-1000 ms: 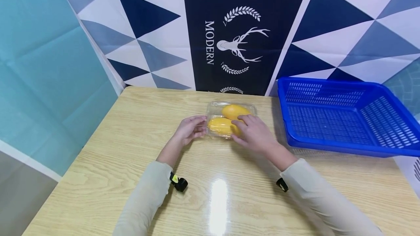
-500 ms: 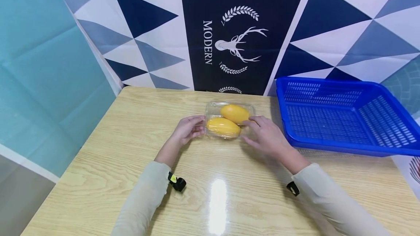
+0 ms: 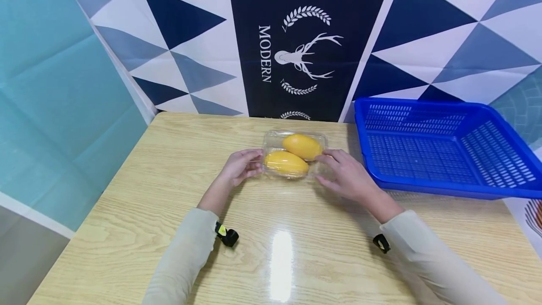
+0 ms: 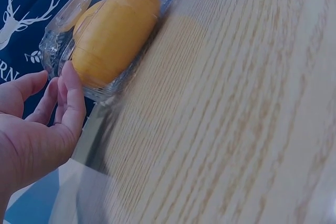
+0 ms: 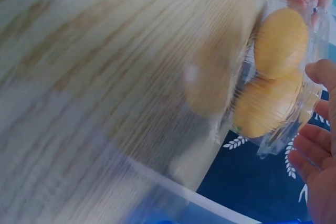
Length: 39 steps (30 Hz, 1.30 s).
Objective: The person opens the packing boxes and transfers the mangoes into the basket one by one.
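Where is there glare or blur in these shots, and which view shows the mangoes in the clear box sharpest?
Head view: sharpest on the mangoes in the clear box, with a bright glare streak on the table. Left wrist view: near mango fairly crisp, wood grain smeared toward the bottom right. Right wrist view: heavily blurred tabletop, the fruit soft, reflections streaking the plastic.

A clear plastic clamshell box [image 3: 275,141], closed, rests flat on the pale wooden table [image 3: 169,192], holding two smooth yellow oval mangoes [image 3: 286,163] lying side by side.
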Each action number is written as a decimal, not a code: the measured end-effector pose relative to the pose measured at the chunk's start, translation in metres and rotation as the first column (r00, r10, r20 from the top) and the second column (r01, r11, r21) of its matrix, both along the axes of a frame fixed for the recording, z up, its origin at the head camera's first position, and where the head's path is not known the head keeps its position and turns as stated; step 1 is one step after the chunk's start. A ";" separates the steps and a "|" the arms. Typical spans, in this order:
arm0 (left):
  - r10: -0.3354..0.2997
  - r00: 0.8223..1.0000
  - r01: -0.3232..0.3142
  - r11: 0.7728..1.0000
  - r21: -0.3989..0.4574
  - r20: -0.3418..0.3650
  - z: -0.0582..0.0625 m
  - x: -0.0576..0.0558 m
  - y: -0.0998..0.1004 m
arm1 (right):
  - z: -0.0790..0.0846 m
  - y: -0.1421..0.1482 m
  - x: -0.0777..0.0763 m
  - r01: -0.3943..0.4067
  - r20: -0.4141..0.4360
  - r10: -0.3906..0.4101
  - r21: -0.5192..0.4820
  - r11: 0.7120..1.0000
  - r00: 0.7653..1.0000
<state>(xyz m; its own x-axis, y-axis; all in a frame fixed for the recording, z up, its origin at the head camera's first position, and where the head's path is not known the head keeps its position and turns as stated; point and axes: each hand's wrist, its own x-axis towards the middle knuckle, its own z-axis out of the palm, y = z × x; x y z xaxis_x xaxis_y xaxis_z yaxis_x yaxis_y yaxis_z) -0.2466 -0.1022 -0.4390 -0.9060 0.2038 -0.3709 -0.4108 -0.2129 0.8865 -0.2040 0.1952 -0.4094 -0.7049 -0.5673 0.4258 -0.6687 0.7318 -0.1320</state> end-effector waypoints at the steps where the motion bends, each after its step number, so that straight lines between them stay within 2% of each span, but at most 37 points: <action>1: -0.001 1.000 0.001 1.000 -0.005 -0.001 0.000 0.000 0.000 | -0.001 0.000 0.000 -0.005 0.007 0.005 -0.010 1.000 1.000; 9: -0.008 1.000 0.008 1.000 -0.022 0.004 -0.001 -0.002 0.001 | -0.003 0.001 -0.003 0.002 0.058 0.001 -0.054 0.999 0.998; 16: -0.014 1.000 0.014 1.000 -0.026 0.001 0.000 -0.003 0.001 | -0.004 0.001 -0.005 -0.001 0.054 0.004 -0.066 0.998 0.999; 26: -0.019 1.000 0.019 1.000 -0.021 0.006 -0.001 -0.005 0.001 | -0.002 0.002 -0.007 -0.022 0.062 0.025 -0.051 0.998 0.998; 33: -0.005 1.000 0.005 1.000 -0.009 0.025 0.000 -0.006 0.001 | -0.001 0.001 -0.008 -0.007 0.109 0.008 -0.010 1.000 0.994; 39: -0.006 1.000 0.006 1.000 -0.010 0.031 -0.001 -0.006 0.000 | -0.004 0.001 -0.009 -0.016 0.086 0.017 -0.011 1.000 0.996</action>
<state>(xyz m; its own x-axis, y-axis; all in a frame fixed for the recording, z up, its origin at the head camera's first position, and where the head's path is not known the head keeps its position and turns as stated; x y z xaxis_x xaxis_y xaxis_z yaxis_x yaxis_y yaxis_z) -0.2523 -0.1024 -0.4401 -0.8929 0.2053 -0.4007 -0.4392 -0.2012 0.8756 -0.2133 0.1964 -0.4132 -0.7299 -0.5752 0.3693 -0.6664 0.7191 -0.1970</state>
